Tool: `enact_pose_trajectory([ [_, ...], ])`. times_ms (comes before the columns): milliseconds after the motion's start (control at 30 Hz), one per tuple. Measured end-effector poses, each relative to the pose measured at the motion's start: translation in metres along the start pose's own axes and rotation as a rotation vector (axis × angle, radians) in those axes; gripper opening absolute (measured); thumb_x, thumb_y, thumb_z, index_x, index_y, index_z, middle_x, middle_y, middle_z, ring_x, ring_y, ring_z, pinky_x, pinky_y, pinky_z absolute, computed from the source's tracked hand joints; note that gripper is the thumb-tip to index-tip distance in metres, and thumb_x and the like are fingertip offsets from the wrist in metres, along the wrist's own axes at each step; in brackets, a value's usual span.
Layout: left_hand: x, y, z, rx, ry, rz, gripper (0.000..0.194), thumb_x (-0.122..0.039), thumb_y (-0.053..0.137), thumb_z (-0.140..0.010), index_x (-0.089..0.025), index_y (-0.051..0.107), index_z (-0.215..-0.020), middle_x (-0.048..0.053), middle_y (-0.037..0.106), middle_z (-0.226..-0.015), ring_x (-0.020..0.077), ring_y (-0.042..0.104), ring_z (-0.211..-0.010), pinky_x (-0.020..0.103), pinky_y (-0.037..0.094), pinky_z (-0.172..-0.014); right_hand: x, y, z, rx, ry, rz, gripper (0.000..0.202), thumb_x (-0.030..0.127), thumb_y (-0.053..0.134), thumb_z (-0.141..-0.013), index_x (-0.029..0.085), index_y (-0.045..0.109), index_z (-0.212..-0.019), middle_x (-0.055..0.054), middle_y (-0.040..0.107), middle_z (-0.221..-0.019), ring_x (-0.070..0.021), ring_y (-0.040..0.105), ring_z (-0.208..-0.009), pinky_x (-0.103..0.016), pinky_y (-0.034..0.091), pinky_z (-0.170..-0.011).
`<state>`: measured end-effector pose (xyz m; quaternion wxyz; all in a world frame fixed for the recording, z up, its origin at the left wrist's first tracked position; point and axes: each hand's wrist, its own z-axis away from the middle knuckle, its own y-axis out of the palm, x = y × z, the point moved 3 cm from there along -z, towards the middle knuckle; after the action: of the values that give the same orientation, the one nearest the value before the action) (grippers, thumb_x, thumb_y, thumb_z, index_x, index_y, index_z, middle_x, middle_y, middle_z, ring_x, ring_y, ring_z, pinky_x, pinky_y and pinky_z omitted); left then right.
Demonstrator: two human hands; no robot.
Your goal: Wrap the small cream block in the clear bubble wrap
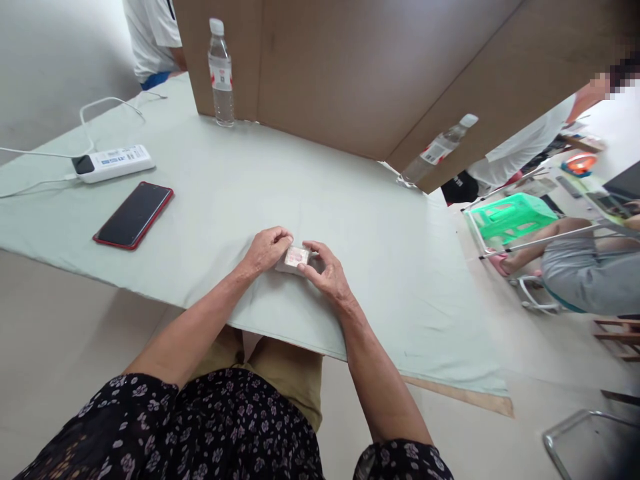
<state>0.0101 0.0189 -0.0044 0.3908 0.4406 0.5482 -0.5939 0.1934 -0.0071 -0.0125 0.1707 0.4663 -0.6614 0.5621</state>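
A small, pale, card-sized block with pinkish print [297, 257], perhaps a deck of cards, lies on the pale green tablecloth [400, 267] near the table's front edge. My right hand [327, 272] grips its right side, thumb at the near edge and index finger at the far corner. At its upper left corner, my left hand [270, 249] is closed, thumb and fingertips pressed together against the block. Whether the left fingertips pinch a part of it is too small to make out.
A brown cardboard panel [320, 73] stands across the back, with a water bottle [221, 77] upright before it and another bottle [440, 152] to the right. On the left lie a phone [134, 215] and a white power strip [117, 162] with cables. Other people sit beyond.
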Motion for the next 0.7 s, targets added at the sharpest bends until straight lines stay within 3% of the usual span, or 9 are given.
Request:
enact_pose_trajectory([
  [167, -0.001, 0.0005, 0.0007, 0.004, 0.005, -0.034, 0.024, -0.035, 0.052, -0.081, -0.017, 0.068, -0.083, 0.002, 0.067, -0.075, 0.0161, 0.058, -0.071, 0.027, 0.046, -0.066, -0.0005, 0.0013, -0.0001, 0.014, -0.051, 0.072, 0.038, 0.044, 0.068, -0.083, 0.024, 0.067, -0.115, -0.008, 0.074, -0.113, -0.0253, 0.069, -0.101, -0.042, 0.054, -0.092],
  [433, -0.0007, 0.0015, 0.0023, 0.016, 0.04, -0.068, 0.027, -0.037, 0.05, -0.083, -0.017, 0.067, -0.083, 0.001, 0.065, -0.073, 0.0153, 0.056, -0.069, 0.026, 0.043, -0.062, 0.0003, 0.0032, 0.0029, -0.015, -0.128, 0.156, 0.049, 0.044, 0.074, -0.08, 0.023, 0.064, -0.123, -0.011, 0.073, -0.121, -0.0284, 0.068, -0.11, -0.046, 0.052, -0.097],
  [700, 0.0026, 0.0015, -0.0001, 0.022, 0.026, -0.049, 0.028, -0.039, 0.049, -0.085, -0.017, 0.067, -0.083, 0.001, 0.064, -0.071, 0.0157, 0.055, -0.068, 0.027, 0.042, -0.062, -0.0011, 0.0018, 0.0026, 0.008, -0.089, 0.149, 0.049, 0.046, 0.072, -0.081, 0.025, 0.064, -0.124, -0.01, 0.072, -0.124, -0.0287, 0.068, -0.112, -0.047, 0.051, -0.099],
])
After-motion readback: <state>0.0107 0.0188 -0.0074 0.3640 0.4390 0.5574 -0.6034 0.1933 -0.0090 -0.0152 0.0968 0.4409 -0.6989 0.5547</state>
